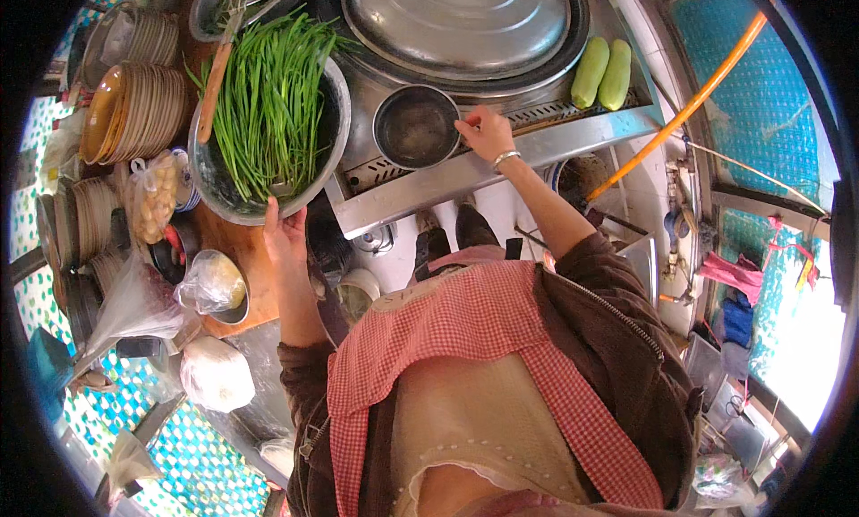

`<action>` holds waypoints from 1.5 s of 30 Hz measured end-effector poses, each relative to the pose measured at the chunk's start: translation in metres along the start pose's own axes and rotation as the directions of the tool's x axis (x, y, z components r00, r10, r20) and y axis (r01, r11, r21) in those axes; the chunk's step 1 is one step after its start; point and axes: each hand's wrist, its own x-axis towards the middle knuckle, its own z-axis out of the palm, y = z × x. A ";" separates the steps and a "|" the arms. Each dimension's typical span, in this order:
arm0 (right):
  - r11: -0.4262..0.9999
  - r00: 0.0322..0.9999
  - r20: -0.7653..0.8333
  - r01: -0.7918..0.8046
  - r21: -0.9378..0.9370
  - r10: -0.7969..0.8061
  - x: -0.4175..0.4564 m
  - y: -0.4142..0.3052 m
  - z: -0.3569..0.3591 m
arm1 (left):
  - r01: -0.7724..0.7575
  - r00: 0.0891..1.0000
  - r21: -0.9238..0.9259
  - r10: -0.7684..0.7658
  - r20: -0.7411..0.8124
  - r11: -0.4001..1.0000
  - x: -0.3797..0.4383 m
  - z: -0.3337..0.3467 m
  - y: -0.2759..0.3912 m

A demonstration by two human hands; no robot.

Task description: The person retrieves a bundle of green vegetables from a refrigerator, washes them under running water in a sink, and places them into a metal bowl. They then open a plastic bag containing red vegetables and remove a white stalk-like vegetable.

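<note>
My left hand (287, 235) grips the near rim of a large metal basin (340, 124), thumb over the edge. Long green garlic chives (272, 107) fill much of this basin, and a wooden-handled utensil (216, 92) lies across its left side. With fingertips at its right edge, my right hand (488, 137) pinches the rim of a small dark round bowl (416, 129). The bowl is at the front of the stainless steel stove (409, 201); a little liquid or residue seems to be in its bottom. Two pale green zucchini (602, 74) lie to the right.
Behind the small bowl, a domed metal lid (456, 20) covers a big wok. Stacked plates (137, 114), a bag of yellowish round food (153, 198) and a plastic-wrapped bowl (218, 289) crowd the left. An orange hose (678, 111) crosses on the right.
</note>
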 end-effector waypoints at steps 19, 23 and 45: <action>0.833 0.927 0.346 -0.071 0.549 -0.149 -0.019 -0.105 -0.097 | -0.146 0.975 0.380 0.197 -0.100 0.913 -0.114 -0.037 -0.033; 0.817 0.839 0.416 0.056 0.574 -0.350 -0.014 -0.171 -0.069 | -0.225 0.844 -0.024 0.182 -0.505 0.974 -0.118 -0.082 -0.008; 0.912 0.480 0.775 0.228 0.341 -0.410 -0.095 -0.328 0.187 | -0.361 0.798 0.059 0.341 -0.497 0.931 -0.209 -0.181 0.122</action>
